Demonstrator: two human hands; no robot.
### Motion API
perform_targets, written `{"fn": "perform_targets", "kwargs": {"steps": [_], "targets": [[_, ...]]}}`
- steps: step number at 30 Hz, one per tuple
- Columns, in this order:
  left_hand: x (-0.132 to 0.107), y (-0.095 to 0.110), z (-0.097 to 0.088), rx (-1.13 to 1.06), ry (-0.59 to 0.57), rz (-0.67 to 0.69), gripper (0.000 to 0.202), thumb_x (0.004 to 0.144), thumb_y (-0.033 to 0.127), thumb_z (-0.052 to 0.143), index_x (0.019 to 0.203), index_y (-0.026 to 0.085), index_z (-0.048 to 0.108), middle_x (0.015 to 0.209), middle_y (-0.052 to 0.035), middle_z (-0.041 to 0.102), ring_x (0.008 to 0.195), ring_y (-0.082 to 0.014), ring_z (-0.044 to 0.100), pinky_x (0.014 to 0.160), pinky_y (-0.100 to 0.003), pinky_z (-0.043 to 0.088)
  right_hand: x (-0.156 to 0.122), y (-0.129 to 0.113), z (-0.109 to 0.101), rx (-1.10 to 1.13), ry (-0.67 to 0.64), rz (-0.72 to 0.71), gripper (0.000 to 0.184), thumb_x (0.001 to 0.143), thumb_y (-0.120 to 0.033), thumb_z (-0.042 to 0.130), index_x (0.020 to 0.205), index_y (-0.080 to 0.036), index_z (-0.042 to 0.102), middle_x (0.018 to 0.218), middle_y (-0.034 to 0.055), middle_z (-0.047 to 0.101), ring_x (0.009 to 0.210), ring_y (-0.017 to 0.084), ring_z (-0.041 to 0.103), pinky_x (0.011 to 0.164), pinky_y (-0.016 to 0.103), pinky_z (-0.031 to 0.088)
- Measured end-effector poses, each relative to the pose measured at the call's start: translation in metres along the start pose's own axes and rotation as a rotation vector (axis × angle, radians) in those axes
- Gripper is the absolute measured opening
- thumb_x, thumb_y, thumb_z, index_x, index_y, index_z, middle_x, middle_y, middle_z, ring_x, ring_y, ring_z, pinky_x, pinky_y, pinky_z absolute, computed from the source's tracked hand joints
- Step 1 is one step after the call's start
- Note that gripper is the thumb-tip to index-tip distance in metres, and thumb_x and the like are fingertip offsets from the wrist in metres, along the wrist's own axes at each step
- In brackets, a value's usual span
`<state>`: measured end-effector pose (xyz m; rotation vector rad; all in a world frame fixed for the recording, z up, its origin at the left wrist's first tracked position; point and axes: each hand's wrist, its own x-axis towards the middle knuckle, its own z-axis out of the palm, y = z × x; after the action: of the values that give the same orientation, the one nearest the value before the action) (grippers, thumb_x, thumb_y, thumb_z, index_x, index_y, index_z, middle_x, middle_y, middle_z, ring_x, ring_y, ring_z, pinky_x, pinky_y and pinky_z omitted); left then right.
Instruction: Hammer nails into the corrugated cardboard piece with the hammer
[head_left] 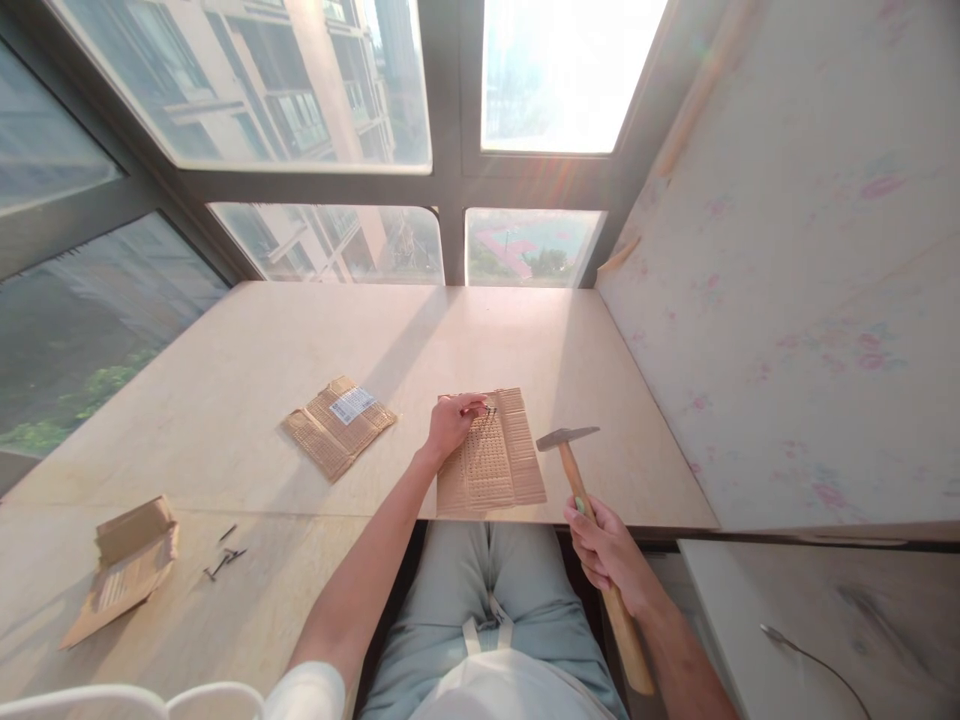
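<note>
My left hand (452,422) rests on a piece of corrugated cardboard (517,460) near the table's front edge. Its fingers pinch a small nail (489,408) upright at the top of the cardboard. Rows of small dark marks cover the cardboard's middle. My right hand (609,550) grips the wooden handle of a hammer (574,455). The metal hammer head hangs in the air just right of the cardboard, apart from it.
A second cardboard piece (339,424) with a white label lies to the left. A folded cardboard scrap (127,565) and several loose nails (225,558) lie at the front left. A wall panel (810,280) stands at the right. Windows are behind the table (300,330).
</note>
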<state>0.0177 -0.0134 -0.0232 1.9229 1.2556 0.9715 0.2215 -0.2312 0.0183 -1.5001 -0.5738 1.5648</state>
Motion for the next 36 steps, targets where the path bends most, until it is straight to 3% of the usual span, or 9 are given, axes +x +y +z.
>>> {"fn": "perform_targets", "kwargs": {"steps": [10,23,36], "targets": [[-0.0034,-0.0043,-0.0034,0.039,-0.051,0.073,0.022,0.085,0.023,0.061,0.103,0.028,0.073,0.087,-0.0006,0.078,0.083,-0.02,0.07,0.092,-0.035,0.045,-0.0019,0.0011,-0.0003,0.0,0.015,0.003,0.042,0.072,-0.053,0.07,0.086,-0.024,0.042,0.049,-0.0162,0.027,0.032,0.001,0.012,0.024,0.01,0.017],[-0.0021,-0.0084,-0.0013,-0.003,-0.014,0.087,0.017,0.084,0.027,0.065,0.096,0.03,0.076,0.094,-0.0012,0.077,0.074,-0.0187,0.067,0.084,-0.033,0.047,0.0003,0.0042,-0.0014,-0.012,-0.018,0.016,0.042,0.073,-0.054,0.069,0.084,-0.025,0.041,0.049,-0.0158,0.028,0.033,0.002,0.013,0.024,0.01,0.017],[-0.0063,-0.0071,-0.0045,0.143,-0.027,0.141,0.017,0.087,0.028,0.063,0.099,0.029,0.075,0.093,-0.0001,0.077,0.069,-0.0156,0.065,0.08,-0.031,0.048,0.0011,0.0086,-0.0044,-0.025,-0.02,0.025,0.042,0.074,-0.054,0.068,0.087,-0.024,0.042,0.049,-0.0158,0.028,0.033,0.002,0.012,0.024,0.01,0.018]]}}
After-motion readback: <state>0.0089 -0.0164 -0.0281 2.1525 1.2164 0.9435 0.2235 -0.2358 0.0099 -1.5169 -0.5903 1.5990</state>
